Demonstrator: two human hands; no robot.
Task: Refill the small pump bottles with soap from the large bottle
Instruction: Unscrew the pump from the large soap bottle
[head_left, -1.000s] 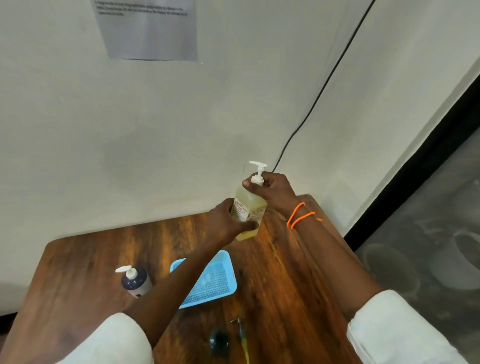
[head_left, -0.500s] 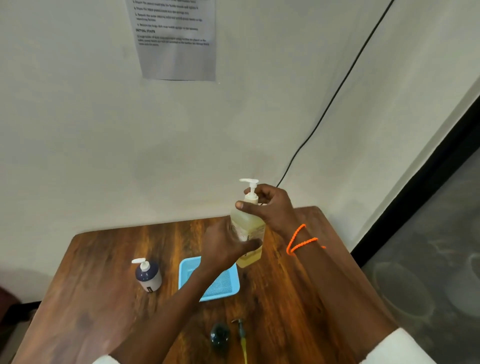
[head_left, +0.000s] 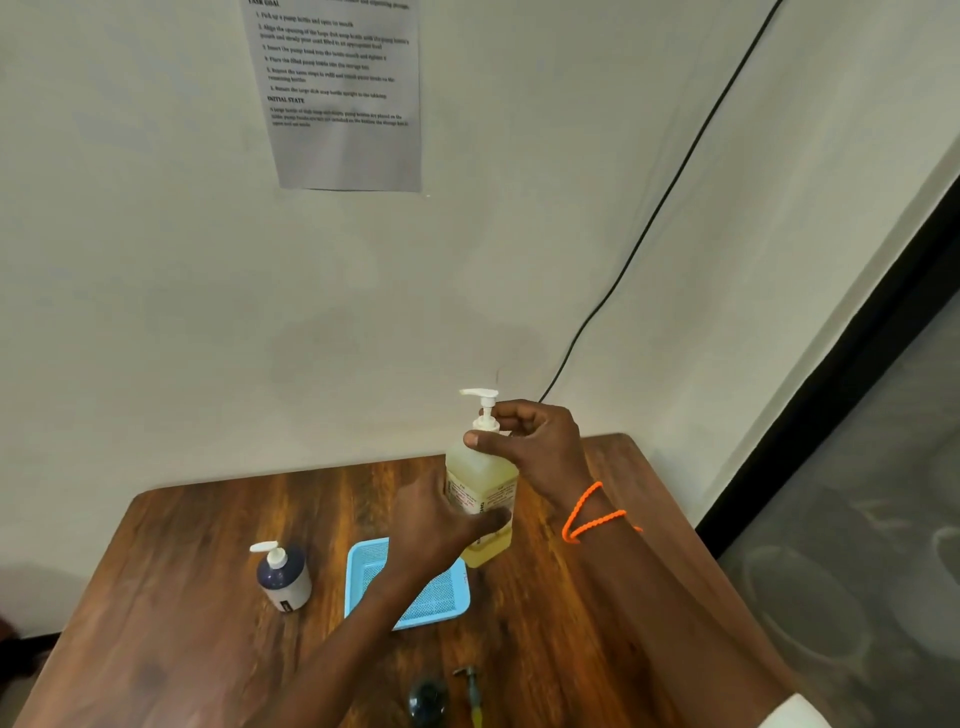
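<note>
Large bottle (head_left: 480, 486): clear, yellow soap, white pump, upright, spout pointing left. My left hand (head_left: 434, 525) gripped body; right hand (head_left: 535, 447) pinched pump collar.

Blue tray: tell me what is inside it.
Nothing shows on the visible part of the blue tray, only its mesh floor. The left hand and forearm cross over its middle and far right corner, so that part stays hidden.
</note>
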